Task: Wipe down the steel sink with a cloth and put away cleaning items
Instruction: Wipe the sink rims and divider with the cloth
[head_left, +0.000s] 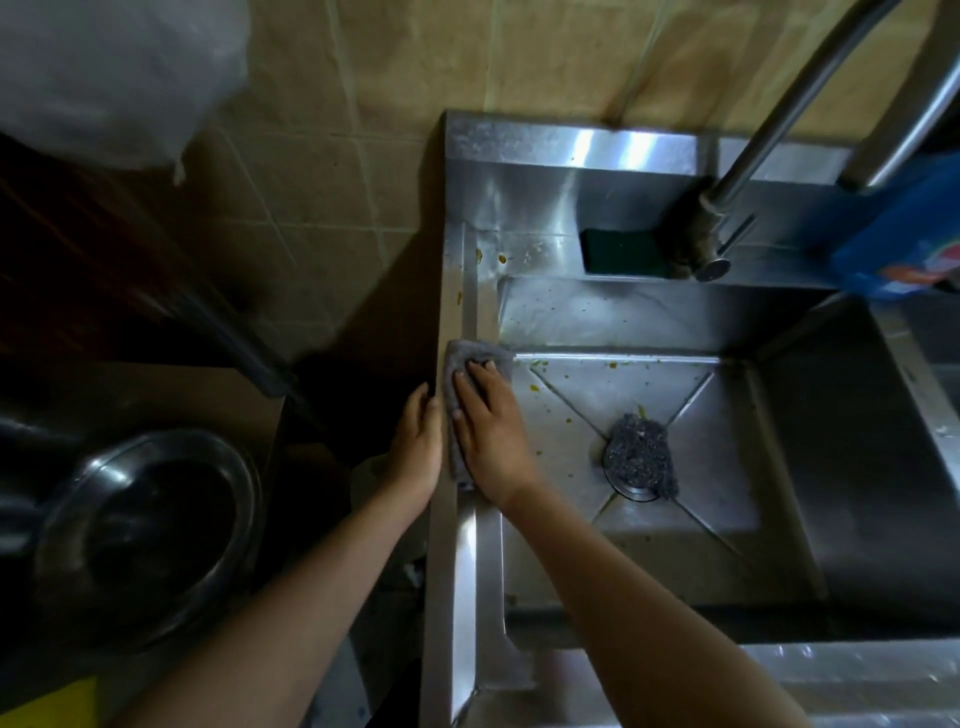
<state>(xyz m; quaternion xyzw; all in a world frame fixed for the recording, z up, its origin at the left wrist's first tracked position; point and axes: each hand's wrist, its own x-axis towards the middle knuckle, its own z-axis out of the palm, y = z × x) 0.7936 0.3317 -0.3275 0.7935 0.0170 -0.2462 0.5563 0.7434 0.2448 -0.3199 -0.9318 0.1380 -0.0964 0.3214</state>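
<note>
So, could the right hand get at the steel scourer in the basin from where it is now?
Probably yes. The right hand lies flat on the cloth on the left rim of the sink, and the steel scourer sits over the drain with only open basin floor between; nothing blocks it.

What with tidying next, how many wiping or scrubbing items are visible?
3: grey cloth under the right hand on the sink's left rim; steel-wool scourer over the drain; dark green sponge on the back ledge. More may be hidden.
</note>
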